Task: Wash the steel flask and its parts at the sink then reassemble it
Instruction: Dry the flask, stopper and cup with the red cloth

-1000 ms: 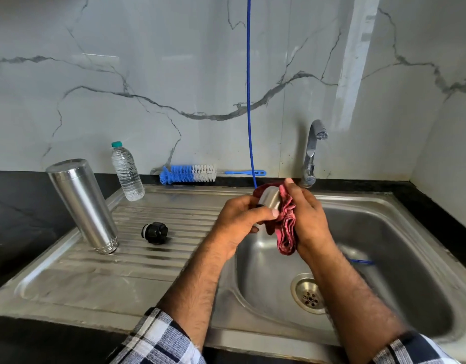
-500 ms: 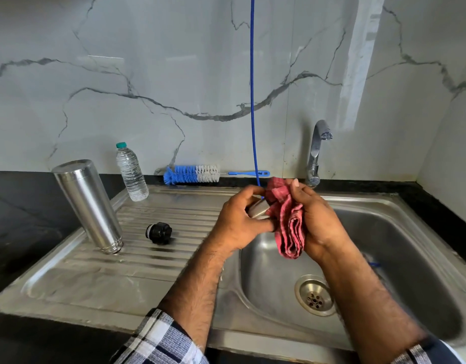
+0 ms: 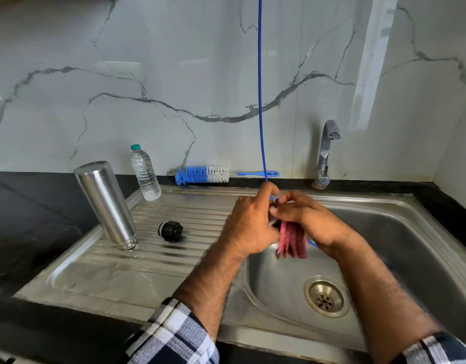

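Note:
The steel flask body (image 3: 106,203) stands mouth-down on the ribbed drainboard (image 3: 158,248) at the left. Its black stopper (image 3: 171,230) lies on its side just right of it. Over the basin's left edge my left hand (image 3: 249,227) is curled round the small steel flask cap, which is almost wholly hidden between my hands. My right hand (image 3: 309,219) grips a red cloth (image 3: 291,243) against that cap, and the cloth hangs down below my fingers.
A blue and white bottle brush (image 3: 203,175) lies along the back ledge. A clear plastic water bottle (image 3: 145,173) stands behind the flask. The tap (image 3: 326,151) is at the back, a drain (image 3: 326,299) in the basin. A blue cord (image 3: 260,101) hangs down to my hands.
Both hands have closed together around the cap, which now is nearly hidden. The cloth has slid lower and hangs under my right hand.

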`<state>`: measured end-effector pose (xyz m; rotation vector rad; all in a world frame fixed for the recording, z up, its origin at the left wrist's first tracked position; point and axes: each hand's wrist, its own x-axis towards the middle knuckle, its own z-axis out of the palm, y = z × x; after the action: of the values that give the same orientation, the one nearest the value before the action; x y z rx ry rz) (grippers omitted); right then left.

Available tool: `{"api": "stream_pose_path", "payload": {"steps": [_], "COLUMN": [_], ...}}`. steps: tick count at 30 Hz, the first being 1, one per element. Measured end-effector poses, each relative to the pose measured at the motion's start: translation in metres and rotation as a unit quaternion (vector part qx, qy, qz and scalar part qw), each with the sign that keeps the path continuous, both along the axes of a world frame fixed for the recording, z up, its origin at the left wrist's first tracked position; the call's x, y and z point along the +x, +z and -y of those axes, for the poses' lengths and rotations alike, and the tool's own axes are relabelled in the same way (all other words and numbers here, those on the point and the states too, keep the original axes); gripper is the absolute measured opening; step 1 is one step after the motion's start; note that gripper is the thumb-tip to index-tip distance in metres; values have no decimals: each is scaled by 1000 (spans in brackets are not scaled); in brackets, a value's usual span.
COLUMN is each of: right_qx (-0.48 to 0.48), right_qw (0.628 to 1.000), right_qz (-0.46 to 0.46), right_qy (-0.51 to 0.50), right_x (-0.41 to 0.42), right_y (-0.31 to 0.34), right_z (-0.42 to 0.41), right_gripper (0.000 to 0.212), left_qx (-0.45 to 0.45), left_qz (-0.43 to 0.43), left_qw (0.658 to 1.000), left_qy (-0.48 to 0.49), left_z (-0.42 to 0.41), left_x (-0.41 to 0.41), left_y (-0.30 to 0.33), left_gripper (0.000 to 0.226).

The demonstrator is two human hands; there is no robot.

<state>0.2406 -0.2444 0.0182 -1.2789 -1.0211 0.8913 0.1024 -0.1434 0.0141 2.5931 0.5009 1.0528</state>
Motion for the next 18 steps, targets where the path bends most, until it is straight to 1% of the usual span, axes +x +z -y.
{"api": "stream_pose_path", "payload": {"steps": [1, 2, 3, 4, 5, 6, 7, 8, 9, 10, 11, 12, 13, 14, 15, 16, 18], "right_qx": [18, 35, 50, 62, 74, 87, 96, 95, 82, 54, 20, -10, -23, -26, -22, -17, -2], "right_qw": [998, 991, 984, 980, 976, 973, 973, 978, 986, 993, 997, 997, 995, 994, 995, 996, 1000], "right_qz": [-61, -119, -155, -174, -184, -188, -177, -145, -98, -43, 6, 48, 76, 89, 85, 72, 18], "right_qy": [24, 49, 67, 78, 91, 102, 114, 118, 110, 94, 76, 61, 55, 52, 52, 48, 20], "right_x": [-2, -3, -4, -5, -8, -10, -13, -15, -19, -22, -25, -27, -29, -29, -29, -28, -24], "right_y": [1, 3, 5, 6, 11, 14, 18, 21, 24, 25, 24, 21, 20, 18, 17, 16, 14], "right_z": [2, 3, 5, 4, 5, 6, 7, 8, 8, 7, 5, 3, 0, -3, -6, -9, -14], "right_gripper": [36, 35, 32, 27, 20, 15, 12, 9, 7, 9, 12, 14, 15, 16, 15, 14, 17], "left_qx": [-86, -177, -266, -357, -447, -528, -581, -598, -578, -511, -388, -235, -86, 15, 64, 85, 78], "left_qz": [5, 14, 25, 37, 49, 60, 66, 62, 46, 18, -15, -46, -64, -69, -73, -80, -106], "left_qw": [996, 984, 964, 933, 892, 842, 801, 786, 803, 854, 920, 971, 994, 998, 995, 993, 991], "left_qy": [2, 2, -6, -25, -54, -95, -131, -145, -134, -97, -55, -24, -6, 0, 1, 1, 1], "left_z": [-1, -3, -3, -3, -4, -5, -5, -5, -4, -3, -4, -6, -6, -6, -5, -4, -8], "left_x": [1, 1, 0, -2, -6, -11, -15, -18, -22, -25, -27, -28, -31, -34, -38, -41, -44], "left_y": [1, 4, 9, 17, 23, 28, 32, 34, 35, 36, 35, 33, 33, 35, 37, 41, 45], "left_gripper": [62, 64, 68, 71, 73, 70, 66, 63, 65, 69, 73, 75, 73, 70, 68, 67, 70]}}
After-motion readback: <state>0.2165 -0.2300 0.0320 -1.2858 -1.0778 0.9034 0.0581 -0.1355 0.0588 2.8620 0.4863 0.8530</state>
